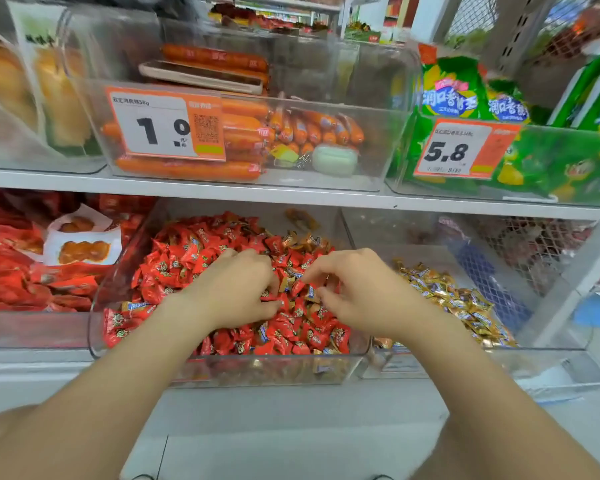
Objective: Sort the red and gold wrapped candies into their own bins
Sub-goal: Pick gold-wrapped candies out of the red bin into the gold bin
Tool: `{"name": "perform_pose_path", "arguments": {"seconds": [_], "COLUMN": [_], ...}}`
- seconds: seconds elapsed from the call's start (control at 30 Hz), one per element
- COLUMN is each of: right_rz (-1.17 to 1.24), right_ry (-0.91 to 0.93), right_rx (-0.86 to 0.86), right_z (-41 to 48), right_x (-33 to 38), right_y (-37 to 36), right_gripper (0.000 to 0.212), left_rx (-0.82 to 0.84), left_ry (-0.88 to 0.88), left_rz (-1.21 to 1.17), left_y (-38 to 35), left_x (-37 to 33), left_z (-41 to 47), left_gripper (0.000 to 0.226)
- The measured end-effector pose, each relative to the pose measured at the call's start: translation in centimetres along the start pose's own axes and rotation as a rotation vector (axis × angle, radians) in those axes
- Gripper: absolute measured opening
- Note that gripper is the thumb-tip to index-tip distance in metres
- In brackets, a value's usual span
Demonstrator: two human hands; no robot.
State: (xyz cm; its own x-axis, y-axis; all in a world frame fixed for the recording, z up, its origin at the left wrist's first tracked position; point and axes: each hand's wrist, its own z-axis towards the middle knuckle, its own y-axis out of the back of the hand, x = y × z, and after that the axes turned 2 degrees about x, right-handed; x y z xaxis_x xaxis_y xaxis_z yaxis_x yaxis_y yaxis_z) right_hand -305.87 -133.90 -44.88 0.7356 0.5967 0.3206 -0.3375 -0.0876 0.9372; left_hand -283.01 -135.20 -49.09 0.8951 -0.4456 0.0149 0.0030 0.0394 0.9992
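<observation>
Shelf (222, 191); tags (163, 124) "1.0", "5.8"; red candies (174, 261)

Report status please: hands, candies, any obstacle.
Left hand and right hand both in red candy bin, fingers curled, grasp unclear. Gold candies mixed into red pile. Gold bin at right, unobstructed.

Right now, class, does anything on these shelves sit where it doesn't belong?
Yes. Gold candies lie among the red candies at the back of the middle bin. Odder, a pale green case rests among the sausages in the upper bin, hardly a snack.
</observation>
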Motion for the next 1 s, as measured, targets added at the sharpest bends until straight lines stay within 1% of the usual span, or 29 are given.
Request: {"name": "perform_pose_path", "arguments": {"seconds": [0.07, 0.13, 0.17, 0.2, 0.27, 0.33, 0.4, 0.43, 0.47, 0.5, 0.57, 0.6, 0.63, 0.7, 0.77, 0.8, 0.87, 0.93, 1.0], "right_rz": [-0.055, -0.098, -0.11, -0.115, -0.104, -0.037, 0.07, 0.112, 0.128, 0.112, 0.048, 0.054, 0.07, 0.019, -0.041, -0.072, -0.182, -0.298, -0.38], "right_ry": [-0.015, -0.055, -0.077, -0.098, -0.125, -0.113, -0.055, -0.014, 0.032, 0.08, 0.158, 0.164, 0.159, 0.181, 0.18, 0.165, 0.125, 0.055, -0.026], "right_rx": [0.078, 0.151, 0.195, 0.245, 0.337, 0.36, 0.322, 0.294, 0.282, 0.286, 0.285, 0.277, 0.267, 0.237, 0.244, 0.251, 0.211, 0.148, 0.113], "right_z": [0.0, -0.2, -0.3, -0.4, -0.5, -0.4, 0.0, 0.3, 0.6, 0.9, 1.5, 1.8, 2.0, 2.5, 2.8, 3.0, 3.5, 3.8, 3.6], "right_x": [0.9, 1.7, 2.0, 2.2, 2.4, 2.6, 3.1, 3.3, 3.4, 3.4, 3.4, 3.4, 3.3, 3.2, 3.3, 3.4, 3.2, 2.8, 2.1], "right_y": [-0.1, 0.0, 0.1, 0.2, 0.0, -0.6, -1.6, -2.2, -3.0, -3.9, -5.7, -6.2, -6.4, -6.8, -6.8, -6.7, -6.7, -6.1, -5.1], "right_gripper": [0.028, 0.021, 0.019, 0.021, 0.025, 0.025, 0.016, 0.011, 0.012, 0.023, 0.052, 0.065, 0.074, 0.08, 0.074, 0.069, 0.055, 0.04, 0.035], "left_rx": [-0.099, -0.227, -0.293, -0.335, -0.35, -0.291, -0.139, -0.052, 0.011, 0.045, 0.091, 0.139, 0.205, 0.326, 0.376, 0.364, 0.282, 0.182, 0.097], "left_ry": [0.025, 0.039, 0.057, 0.093, 0.233, 0.447, 0.643, 0.709, 0.745, 0.76, 0.759, 0.758, 0.756, 0.74, 0.704, 0.678, 0.598, 0.466, 0.307], "left_rz": [0.043, 0.01, -0.009, -0.012, 0.037, 0.069, 0.017, -0.016, -0.047, -0.074, -0.141, -0.186, -0.235, -0.309, -0.311, -0.303, -0.325, -0.369, -0.38], "left_y": [0.0, 0.2, 0.4, 0.6, 0.7, 0.4, 0.1, 0.1, 0.1, 0.2, 0.6, 0.8, 1.0, 1.3, 1.1, 0.8, 0.0, -0.5, -0.6], "left_x": [0.3, 0.0, -0.3, -0.7, -1.5, -2.3, -2.8, -2.9, -3.1, -3.2, -3.2, -2.9, -2.5, -1.4, -0.4, 0.1, 0.7, 1.0, 1.2], "left_z": [-1.2, -3.1, -4.2, -5.3, -7.4, -9.4, -10.7, -11.1, -11.3, -11.4, -10.9, -10.5, -10.2, -9.5, -8.8, -8.4, -7.5, -6.6, -5.7], "left_gripper": [0.039, 0.046, 0.046, 0.044, 0.045, 0.063, 0.089, 0.099, 0.103, 0.104, 0.101, 0.1, 0.1, 0.101, 0.099, 0.096, 0.084, 0.075, 0.073]}}
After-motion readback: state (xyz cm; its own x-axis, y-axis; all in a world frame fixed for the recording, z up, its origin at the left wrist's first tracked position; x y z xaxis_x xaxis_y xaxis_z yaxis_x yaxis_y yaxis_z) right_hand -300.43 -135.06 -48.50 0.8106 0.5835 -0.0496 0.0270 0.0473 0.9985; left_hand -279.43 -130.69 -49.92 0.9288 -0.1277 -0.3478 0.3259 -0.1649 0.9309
